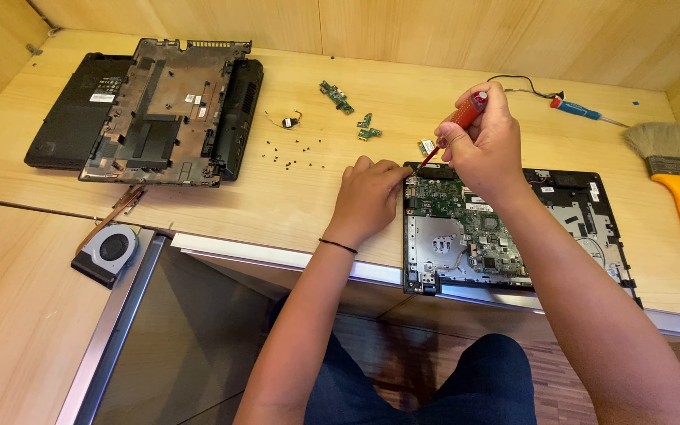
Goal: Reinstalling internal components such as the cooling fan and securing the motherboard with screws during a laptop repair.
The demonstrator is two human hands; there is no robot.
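Dark-trousered knees [466,378] sat closest to the lens, tucked under the edge of the wooden desk [301,197], with both forearms reaching up over them. On the desk lay an opened laptop base [584,228], its green circuit board [466,224] exposed and pulled close to the near edge, seemingly so that it could be worked on from directly above. At the board's top left corner the left hand [367,201], a thin black band on its wrist, rested with fingers curled and tips pinched, apparently steadying the spot; whether it gripped anything small could not be told. Just above, the right hand [485,142] was closed around a red-handled screwdriver [458,122], held slanting so that its tip came down at that same corner, near the left fingertips. Loose black screws [293,151] lay scattered on bare wood between the two machines, beside several small green boards [352,110] and a coin cell on a wire [289,120], set apart from the work. A stripped laptop casing [167,110] lay far left atop a black lid, a cooling fan [112,248] sat on the lower ledge, and a blue screwdriver [584,110] and yellow-handled brush [678,181] waited at right, within reach.
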